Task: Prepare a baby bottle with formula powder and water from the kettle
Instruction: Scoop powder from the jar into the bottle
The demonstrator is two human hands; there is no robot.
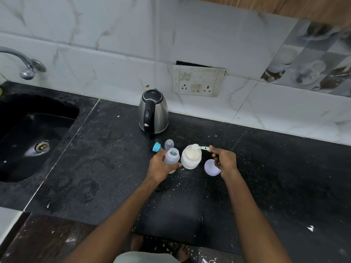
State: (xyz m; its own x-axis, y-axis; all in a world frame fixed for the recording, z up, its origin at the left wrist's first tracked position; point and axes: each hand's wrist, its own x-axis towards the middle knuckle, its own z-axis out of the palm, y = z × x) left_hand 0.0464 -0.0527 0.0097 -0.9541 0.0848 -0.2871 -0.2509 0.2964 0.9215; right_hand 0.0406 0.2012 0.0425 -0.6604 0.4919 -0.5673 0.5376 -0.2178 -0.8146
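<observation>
My left hand [161, 167] grips the open baby bottle [171, 156], a translucent cylinder standing on the black counter. Right beside it stands the open formula jar [190, 158], filled with pale powder. My right hand [224, 160] pinches the handle of a small white scoop [198, 147], whose heaped bowl hovers over the jar's far rim. The jar's lilac lid [210, 168] lies on the counter, partly under my right hand. Behind the bottle lie the blue-ringed teat [157, 147] and the clear cap [169, 144]. A steel kettle [153, 112] stands near the wall.
A black sink [28, 133] with a tap [24, 63] is set in the counter at the left. A socket panel [197, 80] is on the tiled wall behind the kettle. White powder specks dot the counter [284, 177] around the jar.
</observation>
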